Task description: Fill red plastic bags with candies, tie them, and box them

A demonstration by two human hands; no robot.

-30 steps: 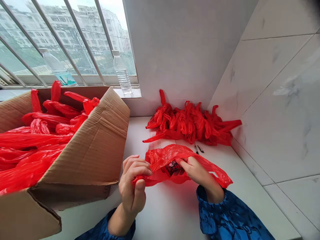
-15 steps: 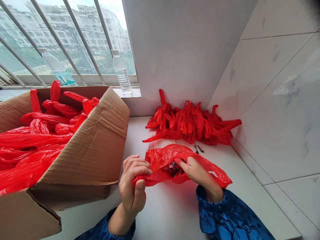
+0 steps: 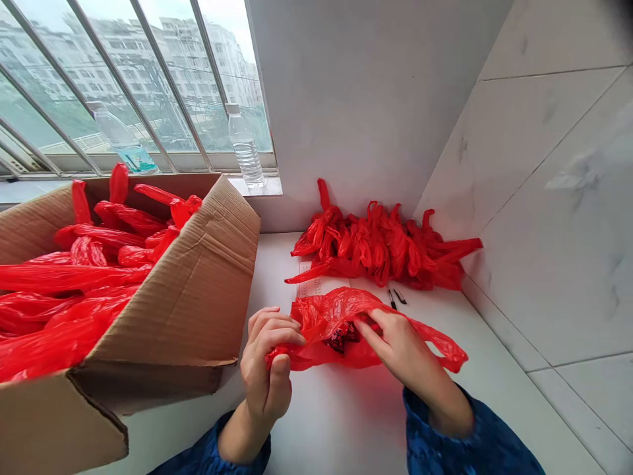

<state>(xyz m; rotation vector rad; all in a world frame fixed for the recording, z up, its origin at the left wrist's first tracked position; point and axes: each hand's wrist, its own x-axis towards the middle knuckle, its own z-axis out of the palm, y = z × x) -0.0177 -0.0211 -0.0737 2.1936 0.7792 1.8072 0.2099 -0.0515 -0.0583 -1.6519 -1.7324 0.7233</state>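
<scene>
My left hand (image 3: 267,363) is closed on the left end of a red plastic bag (image 3: 321,310), pinching its film between thumb and fingers. Above the table, the bag's mouth gapes upward. Inside lies a small dark item with a shiny red-and-black wrapper (image 3: 341,338), partly covered by the film. My right hand (image 3: 393,340) reaches into the mouth from the right, its thumb and forefinger apart beside that wrapper. Some of its fingertips are hidden by the bag. One bag handle hangs loose near the right wrist.
A cardboard box (image 3: 198,284) full of red bags (image 3: 93,270) stands at left. More knotted red bags (image 3: 380,247) lie against the wall, partly over a printed sheet (image 3: 316,285). Two pens (image 3: 395,297) lie nearby. Bottles (image 3: 246,148) stand on the windowsill.
My right hand has shifted slightly right and its thumb has come away from the wrapped item, which now sits lower in the bag. The left hand keeps its hold.
</scene>
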